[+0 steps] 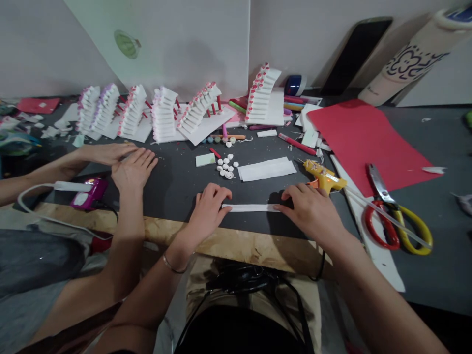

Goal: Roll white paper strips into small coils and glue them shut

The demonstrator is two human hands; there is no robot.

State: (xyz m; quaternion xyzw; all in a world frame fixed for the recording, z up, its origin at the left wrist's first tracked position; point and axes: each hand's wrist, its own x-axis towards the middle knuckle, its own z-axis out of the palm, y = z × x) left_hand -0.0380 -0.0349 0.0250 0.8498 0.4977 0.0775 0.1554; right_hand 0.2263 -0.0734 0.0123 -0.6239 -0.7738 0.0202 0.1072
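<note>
A narrow folded strip of white paper [252, 208] stretches between my two hands, just above or on the dark tabletop near its front edge. My left hand [209, 209] pinches its left end between thumb and fingers. At the other end, my right hand [309, 206] grips the strip the same way. Beyond it lies a wider white paper piece [267, 168]. Several small white paper rolls [225, 167] are clustered left of that piece, near a pale green-and-white card [205, 160].
Paper staircase models [165, 115] line the back. A yellow glue gun [324, 176], scissors [387, 206] and red paper [372, 142] lie on the right. A bottle [409, 59] and phone [356, 54] lean behind. At left are a co-worker's hands [132, 167] and a purple device [88, 192].
</note>
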